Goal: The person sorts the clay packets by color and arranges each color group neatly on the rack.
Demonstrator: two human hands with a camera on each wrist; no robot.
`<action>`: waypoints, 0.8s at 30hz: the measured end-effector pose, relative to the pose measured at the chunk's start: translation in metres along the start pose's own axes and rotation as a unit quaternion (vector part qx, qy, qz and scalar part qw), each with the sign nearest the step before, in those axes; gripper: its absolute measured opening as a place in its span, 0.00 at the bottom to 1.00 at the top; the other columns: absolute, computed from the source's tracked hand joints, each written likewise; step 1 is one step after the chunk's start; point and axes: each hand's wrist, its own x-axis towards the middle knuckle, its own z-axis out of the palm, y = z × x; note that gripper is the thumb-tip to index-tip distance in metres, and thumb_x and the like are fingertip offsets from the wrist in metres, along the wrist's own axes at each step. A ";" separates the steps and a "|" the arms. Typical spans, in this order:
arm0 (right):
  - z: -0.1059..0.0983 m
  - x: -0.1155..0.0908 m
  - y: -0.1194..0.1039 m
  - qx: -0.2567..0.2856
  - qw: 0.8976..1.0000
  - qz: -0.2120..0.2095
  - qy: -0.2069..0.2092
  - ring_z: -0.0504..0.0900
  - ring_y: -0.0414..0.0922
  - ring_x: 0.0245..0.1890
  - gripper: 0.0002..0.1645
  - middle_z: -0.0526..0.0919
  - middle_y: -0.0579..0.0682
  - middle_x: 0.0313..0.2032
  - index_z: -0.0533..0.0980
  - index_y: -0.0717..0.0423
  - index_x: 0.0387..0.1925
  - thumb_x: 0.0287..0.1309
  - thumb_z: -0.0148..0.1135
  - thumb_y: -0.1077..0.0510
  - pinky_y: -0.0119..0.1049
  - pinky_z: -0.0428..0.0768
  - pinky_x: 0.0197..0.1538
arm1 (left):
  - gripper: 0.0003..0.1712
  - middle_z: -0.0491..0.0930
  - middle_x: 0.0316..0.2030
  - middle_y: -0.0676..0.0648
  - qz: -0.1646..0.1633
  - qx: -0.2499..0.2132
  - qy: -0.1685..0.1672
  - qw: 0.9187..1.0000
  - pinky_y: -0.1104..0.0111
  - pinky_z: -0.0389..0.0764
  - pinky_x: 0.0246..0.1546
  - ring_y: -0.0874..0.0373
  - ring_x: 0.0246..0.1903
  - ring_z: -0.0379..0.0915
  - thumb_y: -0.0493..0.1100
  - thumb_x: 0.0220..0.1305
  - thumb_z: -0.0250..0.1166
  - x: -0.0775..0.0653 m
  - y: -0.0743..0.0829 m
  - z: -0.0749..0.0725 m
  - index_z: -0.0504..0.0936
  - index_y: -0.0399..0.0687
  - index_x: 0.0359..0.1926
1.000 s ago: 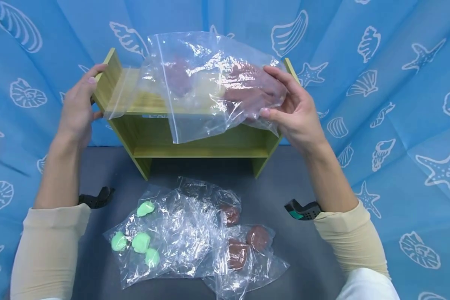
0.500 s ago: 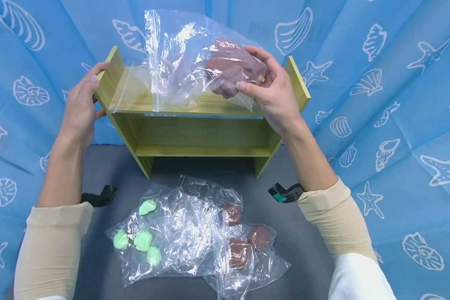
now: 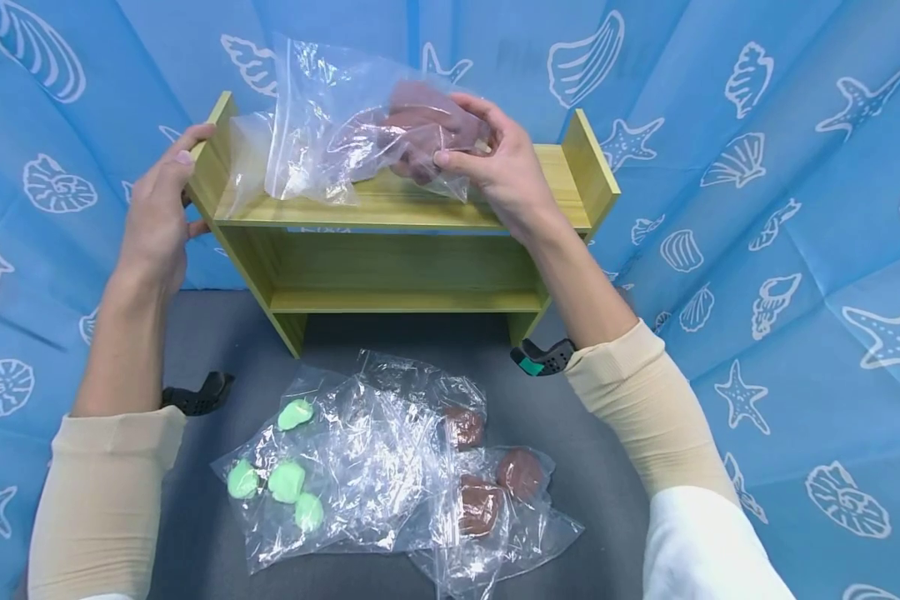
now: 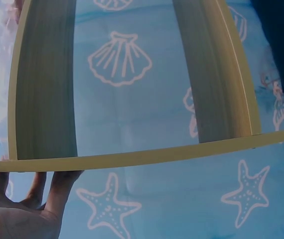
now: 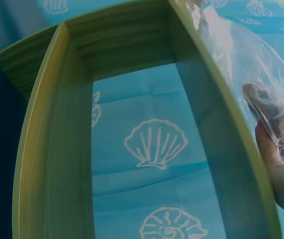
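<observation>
My left hand rests against the outer side of the left panel of a small wooden shelf. In the left wrist view, extended fingers touch that panel. With thumb and fingers my right hand grips a clear zip bag holding reddish-brown lumps, over the top board. In the right wrist view, these fingers pinch the bag beside the shelf. Another clear bag is at the top board's left end, partly hidden behind the held one.
On the dark grey table, clear bags overlap in front of the shelf. Light green lumps show at left, brown lumps at right. A blue shell-print curtain hangs behind and at both sides.
My right hand has carried the bag of brown lumps leftward from the right end of the top board, while the bag tilts back over the board. My left hand stays at the left panel.
</observation>
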 end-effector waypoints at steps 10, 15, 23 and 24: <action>0.004 0.013 0.008 -0.099 0.994 0.050 -0.002 0.81 0.50 0.48 0.41 0.74 0.55 0.54 0.71 0.52 0.66 0.50 0.73 0.71 0.37 0.81 0.49 | 0.23 0.66 0.63 0.48 -0.005 -0.003 0.004 1.000 0.53 0.64 0.54 0.55 0.58 0.64 0.55 0.75 0.50 0.000 0.001 0.001 0.73 0.65 0.67; 0.003 0.015 0.006 -0.225 0.973 0.046 -0.006 0.81 0.48 0.48 0.40 0.73 0.50 0.61 0.72 0.49 0.66 0.51 0.76 0.63 0.35 0.80 0.49 | 0.23 0.65 0.64 0.49 -0.006 0.002 0.006 1.000 0.52 0.63 0.57 0.55 0.58 0.63 0.55 0.75 0.50 -0.001 0.002 0.002 0.74 0.65 0.67; -0.004 0.011 -0.001 -0.412 0.908 0.068 -0.025 0.79 0.44 0.52 0.44 0.75 0.48 0.62 0.66 0.39 0.71 0.55 0.73 0.43 0.36 0.75 0.46 | 0.22 0.68 0.59 0.47 0.004 -0.010 0.007 1.000 0.56 0.67 0.50 0.55 0.55 0.65 0.54 0.75 0.51 -0.001 0.002 -0.001 0.75 0.61 0.65; -0.005 0.010 -0.002 -0.437 0.896 0.069 -0.029 0.77 0.43 0.54 0.45 0.74 0.47 0.63 0.65 0.38 0.72 0.55 0.72 0.40 0.36 0.74 0.47 | 0.22 0.68 0.59 0.47 0.004 -0.009 0.008 1.000 0.56 0.67 0.50 0.55 0.55 0.65 0.54 0.75 0.51 -0.001 0.002 -0.001 0.75 0.61 0.65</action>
